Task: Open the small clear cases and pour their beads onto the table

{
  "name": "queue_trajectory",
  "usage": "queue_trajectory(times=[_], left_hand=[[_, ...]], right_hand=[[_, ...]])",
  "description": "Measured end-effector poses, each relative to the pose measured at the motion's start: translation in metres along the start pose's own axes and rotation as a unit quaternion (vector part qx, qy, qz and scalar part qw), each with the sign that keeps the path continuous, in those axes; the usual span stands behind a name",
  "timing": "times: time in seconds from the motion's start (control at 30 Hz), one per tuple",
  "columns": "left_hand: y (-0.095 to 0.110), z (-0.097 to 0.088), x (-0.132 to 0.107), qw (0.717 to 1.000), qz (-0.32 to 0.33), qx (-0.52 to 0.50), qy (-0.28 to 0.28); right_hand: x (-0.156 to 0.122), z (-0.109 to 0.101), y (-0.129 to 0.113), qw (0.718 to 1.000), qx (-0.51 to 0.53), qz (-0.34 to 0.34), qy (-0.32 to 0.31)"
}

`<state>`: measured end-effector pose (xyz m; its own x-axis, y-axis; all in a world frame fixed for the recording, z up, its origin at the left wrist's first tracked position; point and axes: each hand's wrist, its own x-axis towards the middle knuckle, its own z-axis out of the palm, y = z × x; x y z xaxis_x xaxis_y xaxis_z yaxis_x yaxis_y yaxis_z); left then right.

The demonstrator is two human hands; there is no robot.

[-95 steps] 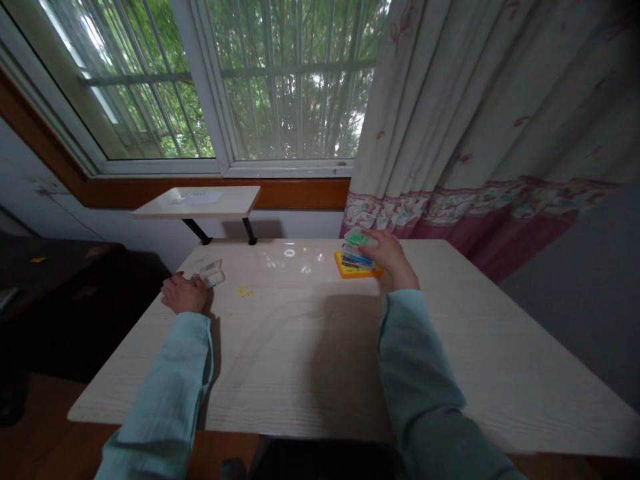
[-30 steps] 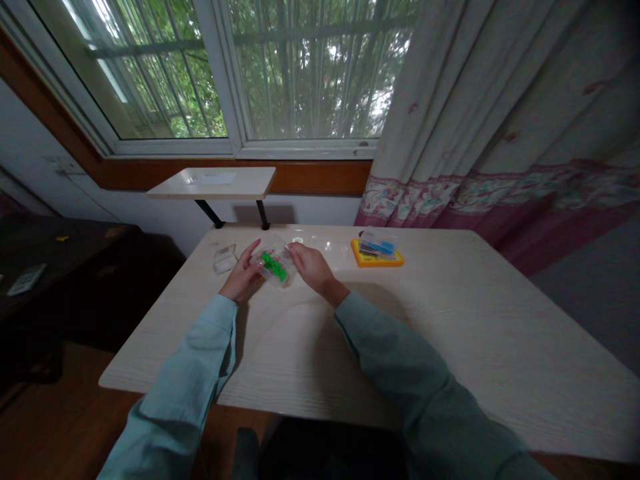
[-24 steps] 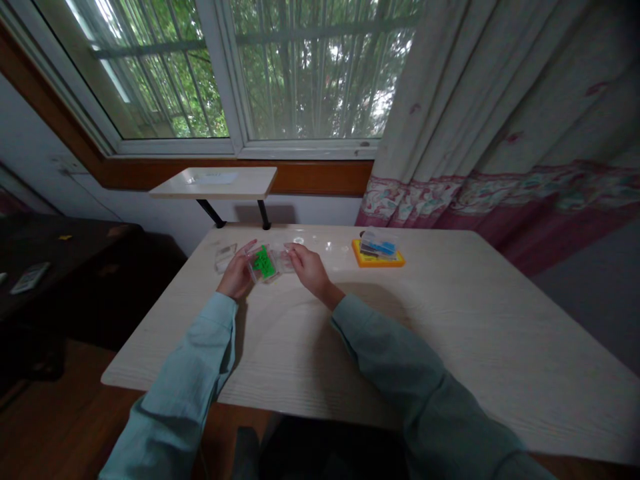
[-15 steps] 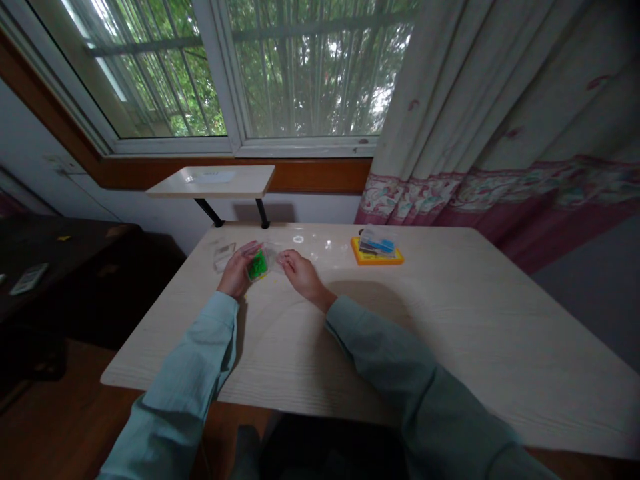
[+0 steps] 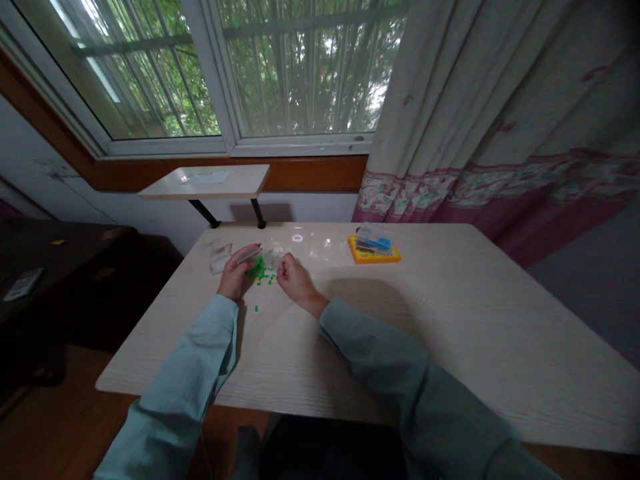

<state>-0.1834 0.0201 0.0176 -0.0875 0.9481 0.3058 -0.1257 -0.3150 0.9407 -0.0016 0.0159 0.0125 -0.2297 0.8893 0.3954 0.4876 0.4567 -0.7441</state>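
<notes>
Left hand [image 5: 233, 275] curled around a small clear plastic case [image 5: 249, 254], fingers closed on its near side, tilted over the table [image 5: 400, 333]. Right hand [image 5: 295, 280] loosely fisted just right of it, thumb and fingertips pinched on the other clear half of the case [image 5: 274, 257]; too small and blurred to tell whether lid or base. Both hands close together, near the far left part of the tabletop.

Between and just below the two hands, a small heap of green beads [image 5: 260, 271] lying on the table surface, with a few strays scattered toward the near side, one [image 5: 257, 309] apart from the rest beside the left wrist. Heap touching or nearly touching the left fingers; cannot tell which.

Left of the left hand, a second clear plastic box [image 5: 221, 258] resting on the table, just beside the knuckles. Well to the right, near the far edge, an orange tray [image 5: 374, 256] bearing a stack of clear cases with blue contents [image 5: 375, 240]. Beyond the table, a small white shelf [image 5: 205, 181] on black brackets under the window [image 5: 250, 73]; patterned curtain [image 5: 500, 113] hanging to the right. Pale blue-green sleeves covering both forearms.
</notes>
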Motion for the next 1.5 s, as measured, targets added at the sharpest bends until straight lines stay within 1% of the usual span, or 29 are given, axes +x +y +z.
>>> queue_trajectory(times=[0.13, 0.3, 0.4, 0.5, 0.7, 0.83, 0.9, 1.0, 1.1, 1.2, 1.3, 1.37, 1.43, 1.5], left_hand=[[-0.003, -0.001, 0.000, 1.000, 0.000, 0.000, 0.010], [-0.005, -0.001, -0.001, 1.000, 0.001, -0.004, 0.006], [-0.003, -0.001, -0.001, 1.000, 0.012, 0.011, 0.009], [0.001, -0.001, -0.002, 0.999, 0.024, 0.032, 0.016], [0.010, -0.001, -0.004, 0.992, 0.066, 0.101, -0.025], [0.008, -0.004, -0.003, 0.988, 0.080, 0.127, -0.034], [0.005, -0.007, -0.002, 0.981, 0.101, 0.159, -0.045], [0.000, -0.011, 0.000, 0.963, 0.145, 0.221, -0.051], [-0.003, -0.014, 0.002, 0.938, 0.184, 0.289, -0.046], [-0.001, -0.016, 0.002, 0.910, 0.217, 0.351, -0.044], [0.003, -0.016, 0.001, 0.886, 0.229, 0.401, -0.035], [0.006, -0.016, 0.001, 0.877, 0.233, 0.418, -0.038], [0.007, -0.015, 0.001, 0.874, 0.235, 0.423, -0.047], [0.008, -0.014, 0.001, 0.878, 0.219, 0.423, -0.046]], right_hand=[[-0.002, 0.001, -0.001, 1.000, -0.012, 0.003, -0.016], [-0.002, 0.003, 0.002, 0.999, -0.012, -0.031, -0.044], [-0.002, 0.003, 0.005, 0.998, -0.012, -0.034, -0.048], [-0.003, 0.003, 0.006, 0.999, -0.001, -0.028, -0.035], [-0.004, -0.001, 0.006, 0.997, 0.071, -0.017, -0.004], [-0.002, -0.001, 0.011, 0.994, 0.106, -0.007, 0.002], [0.000, 0.000, 0.013, 0.993, 0.120, 0.000, 0.005], [0.002, 0.002, 0.016, 0.992, 0.129, 0.009, 0.009], [0.003, 0.003, 0.018, 0.991, 0.135, 0.001, 0.015], [0.004, 0.002, 0.019, 0.990, 0.138, -0.018, 0.026], [0.005, -0.001, 0.019, 0.990, 0.135, -0.042, 0.031], [0.006, -0.003, 0.020, 0.989, 0.134, -0.054, 0.029], [0.006, -0.005, 0.020, 0.989, 0.138, -0.050, 0.029], [0.007, -0.005, 0.022, 0.988, 0.149, -0.031, 0.036]])
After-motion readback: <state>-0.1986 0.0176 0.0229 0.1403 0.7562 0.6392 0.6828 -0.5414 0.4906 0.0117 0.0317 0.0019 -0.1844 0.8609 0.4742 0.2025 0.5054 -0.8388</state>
